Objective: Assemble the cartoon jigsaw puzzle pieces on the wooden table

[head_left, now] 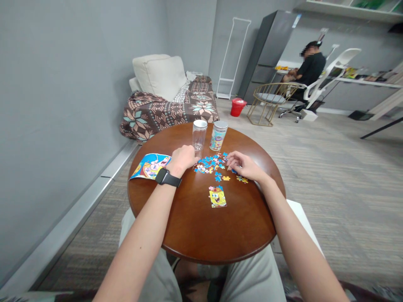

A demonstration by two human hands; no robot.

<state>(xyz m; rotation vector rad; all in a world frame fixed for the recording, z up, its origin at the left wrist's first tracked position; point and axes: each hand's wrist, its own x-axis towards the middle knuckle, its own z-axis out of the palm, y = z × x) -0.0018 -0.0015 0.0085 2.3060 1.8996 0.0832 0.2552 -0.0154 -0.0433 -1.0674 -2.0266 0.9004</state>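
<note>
A loose pile of small jigsaw puzzle pieces [209,162], mostly blue, white and pink, lies on the round brown table [195,222]. My left hand [183,159], a black watch on its wrist, rests at the pile's left edge with its fingers curled; whatever they hold is hidden. Over the pile's right side, my right hand [245,165] bends its fingers down and its fingertips pinch a small puzzle piece. Nearer to me lies a joined yellow cartoon-face section [217,197]. A colourful picture sheet [150,166] lies left, partly behind my left hand and wrist.
A clear jar [199,136] with a white lid and a printed can [218,136] stand behind the pile. Beyond are a sofa [170,105], a red bin [238,107] and a gold-framed chair [272,99]. Another person [311,67] sits at the far counter.
</note>
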